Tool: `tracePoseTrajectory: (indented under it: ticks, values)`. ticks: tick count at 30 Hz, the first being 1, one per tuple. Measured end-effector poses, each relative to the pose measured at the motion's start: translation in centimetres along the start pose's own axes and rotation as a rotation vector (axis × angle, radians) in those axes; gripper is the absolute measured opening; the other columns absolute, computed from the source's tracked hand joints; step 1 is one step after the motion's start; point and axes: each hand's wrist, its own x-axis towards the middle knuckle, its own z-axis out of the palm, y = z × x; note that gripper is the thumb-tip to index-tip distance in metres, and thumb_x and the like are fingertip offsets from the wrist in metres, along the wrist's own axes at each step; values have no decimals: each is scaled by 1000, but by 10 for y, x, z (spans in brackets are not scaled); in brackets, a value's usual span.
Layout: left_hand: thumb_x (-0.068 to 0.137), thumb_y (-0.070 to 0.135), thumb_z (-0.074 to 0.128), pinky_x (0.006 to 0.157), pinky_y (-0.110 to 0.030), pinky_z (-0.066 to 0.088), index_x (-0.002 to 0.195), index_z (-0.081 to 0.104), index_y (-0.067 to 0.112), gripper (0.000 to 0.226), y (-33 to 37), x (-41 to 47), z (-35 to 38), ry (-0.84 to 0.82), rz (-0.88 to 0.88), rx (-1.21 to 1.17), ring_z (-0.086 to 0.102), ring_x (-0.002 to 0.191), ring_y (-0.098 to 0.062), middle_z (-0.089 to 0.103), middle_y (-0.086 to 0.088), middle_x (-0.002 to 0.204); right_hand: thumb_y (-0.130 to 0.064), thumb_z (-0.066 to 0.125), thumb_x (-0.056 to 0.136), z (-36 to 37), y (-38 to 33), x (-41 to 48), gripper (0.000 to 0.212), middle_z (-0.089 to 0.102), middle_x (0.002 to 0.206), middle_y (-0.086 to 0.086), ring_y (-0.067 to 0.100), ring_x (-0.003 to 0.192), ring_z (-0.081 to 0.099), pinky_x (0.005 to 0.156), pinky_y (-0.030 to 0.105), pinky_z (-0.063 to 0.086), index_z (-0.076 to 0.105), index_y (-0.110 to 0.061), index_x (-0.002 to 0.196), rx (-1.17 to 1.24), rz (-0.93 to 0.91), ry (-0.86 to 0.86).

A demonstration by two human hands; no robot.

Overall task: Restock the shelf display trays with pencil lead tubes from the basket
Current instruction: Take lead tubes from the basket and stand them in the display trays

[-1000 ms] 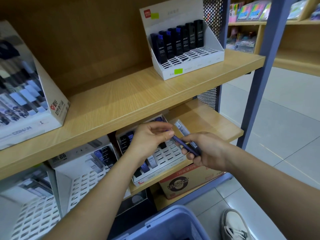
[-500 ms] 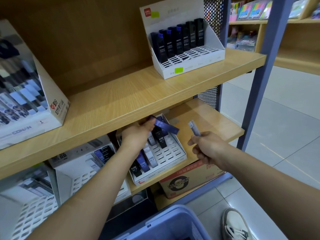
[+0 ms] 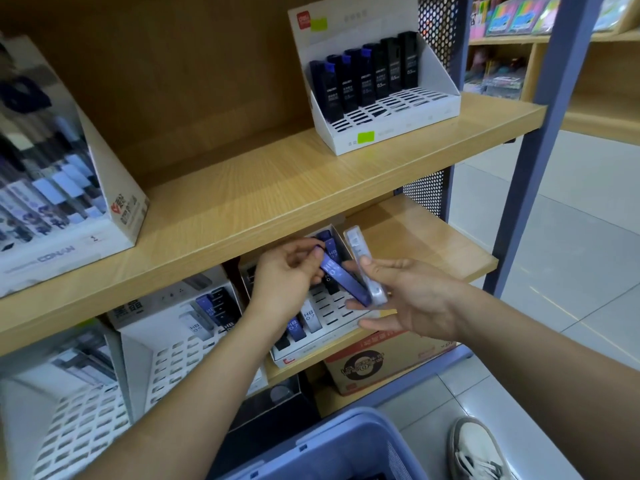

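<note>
left grip (image 3: 291,277) pinches blue lead tube (image 3: 341,273) by its top | right grip (image 3: 410,301) clasps clear lead tube (image 3: 358,247) | both look light, stiff, slick plastic; best pinched across flat sides

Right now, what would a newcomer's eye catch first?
Mid-frame, before the lower shelf's white tray, the left hand pinches the top end of a blue tube while the right hand holds a clear tube beside it. Upper right, dark tubes stand in a row in the upper tray; a blue basket sits bottom centre.
</note>
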Motion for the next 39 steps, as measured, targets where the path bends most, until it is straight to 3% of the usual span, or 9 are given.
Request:
tracePoseTrajectory:
  ticks: [5,9,16,20,23,31,34,36,39]
  values:
    - [91,5,60,61,-22,54,104,67,16,19,7,-30,-12,-122,31,-75,62,61,-10,67,-7,77,-29,57,91,7,1,-9,33,72,100,16,18,72,69,57,25,56,66,-8,114,-56,78,-237]
    - [96,15,51,58,-23,55,108,67,13,20,8,-51,-36,-219,-111,-186,63,62,-14,68,-10,75,-21,52,98,22,6,-10,18,63,75,8,10,57,54,50,18,46,66,-9,103,-213,83,-286]
    - [87,6,64,58,-21,55,95,67,7,9,-17,-80,-81,-59,-192,-218,67,63,-18,70,-13,78,-28,57,98,82,27,-2,12,52,65,-3,6,51,41,48,18,28,62,-17,100,-590,46,-266]
    - [86,3,65,58,-23,55,90,70,8,8,-29,-83,-111,-68,-323,-167,65,62,-17,70,-11,77,-31,54,100,110,46,7,12,57,71,-3,8,56,48,48,18,36,59,-23,93,-816,-39,-285]
    - [82,2,67,64,-25,54,88,73,8,9,-35,-83,-134,-162,-445,-148,62,72,-17,69,-11,84,-31,48,102,124,52,9,18,68,82,-5,6,66,61,55,16,44,60,-20,110,-917,-10,-341]
    - [62,8,74,60,-18,56,91,70,2,30,-40,-76,-164,-106,-465,-390,68,71,-14,72,-10,81,-24,53,99,138,57,25,26,72,111,5,16,92,70,72,25,57,63,-19,122,-559,113,-361]
    - [64,2,71,60,-18,56,95,67,1,32,-40,-73,-176,-211,-459,-336,70,71,-14,72,-9,79,-21,55,98,139,57,28,26,72,114,4,19,98,69,78,27,58,65,-19,121,-511,162,-428]
    - [66,2,71,60,-18,56,98,66,1,33,-38,-70,-183,-254,-445,-305,70,70,-14,72,-10,79,-20,54,98,139,55,31,24,73,109,5,18,94,69,76,27,57,66,-19,119,-501,164,-464]
    - [68,8,72,64,-20,57,100,68,7,33,-38,-68,-185,-284,-354,-252,69,72,-16,72,-12,83,-21,55,98,140,53,36,18,69,85,3,10,71,60,62,21,50,69,-21,109,-473,138,-431]
